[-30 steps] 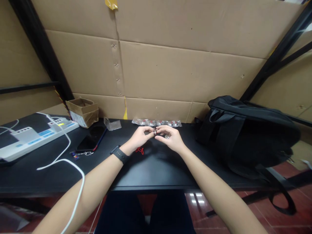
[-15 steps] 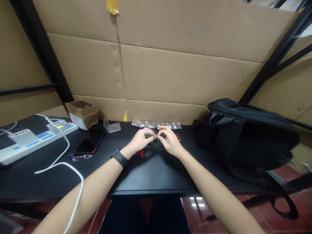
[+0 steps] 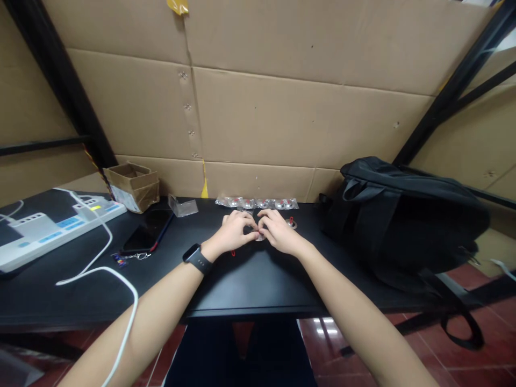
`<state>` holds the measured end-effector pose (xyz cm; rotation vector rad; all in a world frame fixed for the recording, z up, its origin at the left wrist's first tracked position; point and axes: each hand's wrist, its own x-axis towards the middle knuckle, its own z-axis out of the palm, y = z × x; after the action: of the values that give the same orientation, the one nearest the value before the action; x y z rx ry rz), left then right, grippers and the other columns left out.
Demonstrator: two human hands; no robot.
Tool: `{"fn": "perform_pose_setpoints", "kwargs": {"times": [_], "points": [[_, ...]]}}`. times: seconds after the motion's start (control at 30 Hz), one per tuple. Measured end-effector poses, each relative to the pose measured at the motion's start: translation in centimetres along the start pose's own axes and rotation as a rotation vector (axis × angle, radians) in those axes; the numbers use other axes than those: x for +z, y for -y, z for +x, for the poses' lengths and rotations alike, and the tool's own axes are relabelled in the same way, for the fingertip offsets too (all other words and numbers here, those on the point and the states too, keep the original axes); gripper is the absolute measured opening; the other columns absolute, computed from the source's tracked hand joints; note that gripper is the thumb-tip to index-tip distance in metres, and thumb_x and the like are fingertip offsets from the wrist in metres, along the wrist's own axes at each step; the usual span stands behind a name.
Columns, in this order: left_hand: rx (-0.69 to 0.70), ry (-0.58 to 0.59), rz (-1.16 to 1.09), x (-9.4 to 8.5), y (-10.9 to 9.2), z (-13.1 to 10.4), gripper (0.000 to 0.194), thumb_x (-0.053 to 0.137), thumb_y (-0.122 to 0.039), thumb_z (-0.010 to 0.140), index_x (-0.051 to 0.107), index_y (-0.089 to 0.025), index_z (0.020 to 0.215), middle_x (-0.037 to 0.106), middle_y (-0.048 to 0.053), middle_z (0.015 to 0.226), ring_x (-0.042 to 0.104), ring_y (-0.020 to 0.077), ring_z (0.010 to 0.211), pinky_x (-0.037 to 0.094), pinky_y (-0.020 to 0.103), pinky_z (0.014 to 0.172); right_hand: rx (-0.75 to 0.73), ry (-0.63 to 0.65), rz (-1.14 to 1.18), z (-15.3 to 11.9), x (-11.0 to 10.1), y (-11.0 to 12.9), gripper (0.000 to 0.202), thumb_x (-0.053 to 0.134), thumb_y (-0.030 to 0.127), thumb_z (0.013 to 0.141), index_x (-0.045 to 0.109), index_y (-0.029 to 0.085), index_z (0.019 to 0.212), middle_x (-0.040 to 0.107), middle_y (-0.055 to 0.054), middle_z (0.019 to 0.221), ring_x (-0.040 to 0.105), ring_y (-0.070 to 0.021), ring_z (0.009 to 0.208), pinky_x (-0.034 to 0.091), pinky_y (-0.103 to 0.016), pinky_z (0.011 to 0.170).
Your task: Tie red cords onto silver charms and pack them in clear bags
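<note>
My left hand and my right hand meet low over the middle of the black table. Thumbs and fingers of both are pinched around a small, shiny round piece, mostly hidden by the fingertips, so its kind does not show. A bit of red cord pokes out below my left hand. Just beyond my right hand lies a small ring-shaped item with a red part. Behind the hands is a row of clear plastic packets with red and silvery pieces inside.
At left are a white power strip, a white cable crossing my left forearm, a phone, a small cardboard box and a clear plastic case. A black backpack occupies the right. Cardboard walls the back.
Both hands have lowered slightly toward the tabletop with the small piece between them. The left hand now covers more of the red cord. The whole view has shifted a little.
</note>
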<state>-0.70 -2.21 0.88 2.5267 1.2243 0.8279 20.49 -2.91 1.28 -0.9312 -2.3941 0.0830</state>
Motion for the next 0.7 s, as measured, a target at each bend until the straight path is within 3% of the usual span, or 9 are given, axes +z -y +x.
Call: {"fn": "perform_pose_setpoints", "kwargs": {"times": [0.1, 0.23, 0.5, 0.63, 0.7], "points": [[-0.029, 0.064, 0.018, 0.3, 0.1, 0.0, 0.019, 0.069, -0.047, 0.085, 0.078, -0.032, 0.093, 0.069, 0.001, 0.119, 0.05, 0.0318, 0.119, 0.037, 0.049, 0.099, 0.003, -0.019, 0.031, 0.1, 0.1, 0.1, 0.008, 0.055, 0.014, 0.095, 0.058, 0.021, 0.091, 0.055, -0.011, 0.126, 0.049, -0.0253, 0.118, 0.043, -0.046, 0.105], [-0.03, 0.065, -0.001, 0.2, 0.3, 0.1, 0.017, 0.07, -0.044, 0.084, 0.078, -0.033, 0.095, 0.069, 0.001, 0.12, 0.052, 0.0309, 0.117, 0.038, 0.047, 0.097, -0.002, -0.031, 0.077, 0.2, 0.2, 0.0, 0.009, 0.053, 0.014, 0.095, 0.058, 0.021, 0.093, 0.055, -0.01, 0.125, 0.049, -0.0246, 0.117, 0.043, -0.046, 0.105], [-0.073, 0.065, 0.027, 0.2, 0.2, 0.2, 0.011, 0.072, -0.038, 0.083, 0.078, -0.03, 0.08, 0.072, 0.001, 0.107, 0.052, 0.0295, 0.114, 0.033, 0.044, 0.094, -0.004, -0.019, 0.06, 0.2, 0.6, 0.3, 0.008, 0.052, 0.017, 0.096, 0.058, 0.021, 0.093, 0.056, -0.011, 0.127, 0.05, -0.0252, 0.118, 0.044, -0.045, 0.104], [-0.043, 0.018, 0.065, 0.1, 0.5, 0.1, 0.007, 0.072, -0.035, 0.084, 0.079, -0.031, 0.083, 0.071, 0.001, 0.108, 0.052, 0.0276, 0.114, 0.029, 0.041, 0.091, 0.013, -0.113, 0.05, 0.5, -0.2, -1.5, 0.01, 0.052, 0.02, 0.097, 0.061, 0.021, 0.099, 0.061, -0.01, 0.119, 0.055, -0.0239, 0.114, 0.044, -0.042, 0.103], [-0.039, 0.005, 0.065, 0.1, 0.7, 0.1, 0.008, 0.071, -0.033, 0.086, 0.079, -0.032, 0.086, 0.073, 0.001, 0.106, 0.053, 0.0262, 0.112, 0.027, 0.04, 0.089, 0.128, -0.199, -0.033, 0.2, -1.2, -3.4, 0.016, 0.051, 0.018, 0.096, 0.063, 0.02, 0.107, 0.063, -0.01, 0.114, 0.058, -0.0236, 0.111, 0.045, -0.04, 0.102]]}}
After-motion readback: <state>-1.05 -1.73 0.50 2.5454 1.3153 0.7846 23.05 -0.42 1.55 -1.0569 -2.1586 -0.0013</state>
